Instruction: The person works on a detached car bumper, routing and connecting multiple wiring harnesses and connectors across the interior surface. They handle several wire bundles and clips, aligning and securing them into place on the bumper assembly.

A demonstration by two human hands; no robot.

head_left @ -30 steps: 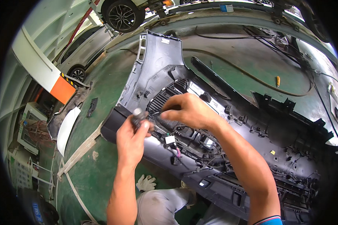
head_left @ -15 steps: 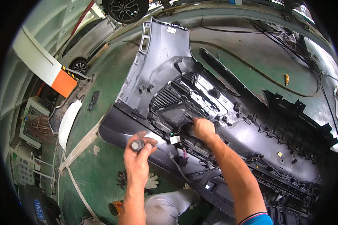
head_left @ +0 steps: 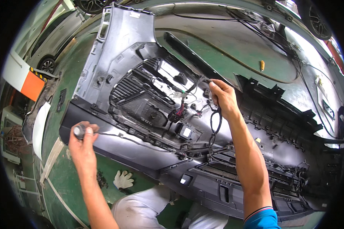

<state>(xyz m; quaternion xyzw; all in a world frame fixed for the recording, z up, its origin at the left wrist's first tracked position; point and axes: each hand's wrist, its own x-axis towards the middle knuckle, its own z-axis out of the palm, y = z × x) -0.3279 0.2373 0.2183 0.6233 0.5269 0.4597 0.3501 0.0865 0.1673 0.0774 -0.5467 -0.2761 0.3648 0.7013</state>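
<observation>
A large black car bumper cover (head_left: 103,57) lies inner side up in front of me. My right hand (head_left: 223,97) is closed on a black wiring harness (head_left: 215,128), raised above the bumper's right part. From it hang loops of cable and a dark connector block (head_left: 176,115) with purple-red wires. My left hand (head_left: 83,143) is closed around a short dark cylinder (head_left: 79,131) with a grey round end, above the bumper's near left edge. A thin dark line, apparently a cable (head_left: 141,144), runs rightward from that hand. Most of the cylinder is hidden by my fingers.
A white work glove (head_left: 123,179) lies on the green floor beside a heap of small dark pieces (head_left: 101,179). Farther off are a long black trim strip (head_left: 198,59), a hose (head_left: 233,53) and a yellow-handled object (head_left: 262,65). A silver car (head_left: 51,40) stands far left.
My right hand has lifted the harness up and away from the bumper's recess. My left hand has moved left with the cylinder. The view has shifted right.
</observation>
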